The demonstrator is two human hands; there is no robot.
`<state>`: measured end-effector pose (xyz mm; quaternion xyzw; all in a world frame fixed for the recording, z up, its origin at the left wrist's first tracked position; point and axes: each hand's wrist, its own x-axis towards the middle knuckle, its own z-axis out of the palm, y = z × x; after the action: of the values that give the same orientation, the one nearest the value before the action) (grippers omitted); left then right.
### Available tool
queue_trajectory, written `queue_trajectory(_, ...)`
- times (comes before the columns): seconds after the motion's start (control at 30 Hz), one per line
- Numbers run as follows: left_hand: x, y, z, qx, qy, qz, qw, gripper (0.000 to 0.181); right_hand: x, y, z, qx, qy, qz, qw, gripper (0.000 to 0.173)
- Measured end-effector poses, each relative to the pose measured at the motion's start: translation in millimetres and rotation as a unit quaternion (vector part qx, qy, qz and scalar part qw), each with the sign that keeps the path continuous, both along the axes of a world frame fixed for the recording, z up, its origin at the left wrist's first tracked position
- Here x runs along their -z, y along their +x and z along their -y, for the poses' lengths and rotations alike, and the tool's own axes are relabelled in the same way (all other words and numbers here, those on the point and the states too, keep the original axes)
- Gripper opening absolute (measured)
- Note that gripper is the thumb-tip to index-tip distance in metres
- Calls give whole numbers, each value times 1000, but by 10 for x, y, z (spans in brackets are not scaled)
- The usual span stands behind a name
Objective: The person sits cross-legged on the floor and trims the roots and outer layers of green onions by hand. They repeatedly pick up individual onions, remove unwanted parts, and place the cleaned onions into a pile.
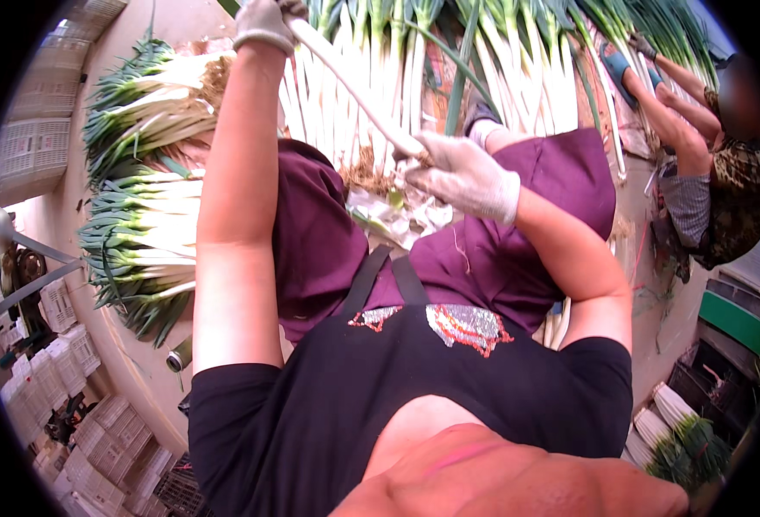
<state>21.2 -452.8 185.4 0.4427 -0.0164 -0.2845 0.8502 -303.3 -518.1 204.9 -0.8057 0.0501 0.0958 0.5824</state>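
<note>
A long white leek stalk point(354, 87) slants between my two hands, its root end lower and to the right. My left hand point(262, 24), in a pale knit glove, grips it at the upper end near the picture's top edge. Around the root end close the fingers of my right hand point(467, 176), gloved the same way. Behind the stalk lies a row of leeks point(380, 61), white shanks towards me and green leaves away. Peeled white skins and scraps point(402, 216) are heaped on the floor between my knees. The leek's leafy end is mostly cut off by the frame.
Untrimmed leeks with roots point(166, 103) and a pile of whiter leeks point(153, 232) lie at left. Another person point(722, 168) sits at right beside more leeks. White plastic crates point(34, 152) stand along the left; bundled leeks point(677, 420) lie at lower right.
</note>
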Motion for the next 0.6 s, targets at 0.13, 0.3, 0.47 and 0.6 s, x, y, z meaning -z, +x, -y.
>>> queue_trajectory(0.13, -67, -38, -79, 50, 9, 55, 997, 15, 209, -83, 181, -114, -198, -34, 973, 42)
queue_trajectory(0.3, -364, -353, -101, 157, -29, 28, 987, 15, 99, 22, 714, -14, -75, -51, 996, 48)
queue_trajectory(0.47, -467, -702, -65, 315, -135, -5, 939, 14, -116, 446, 1084, 184, 189, -20, 964, 48)
queue_trajectory(0.6, -586, -1195, -31, 394, -104, 21, 913, 16, -177, 741, 1278, 227, 305, 60, 923, 66)
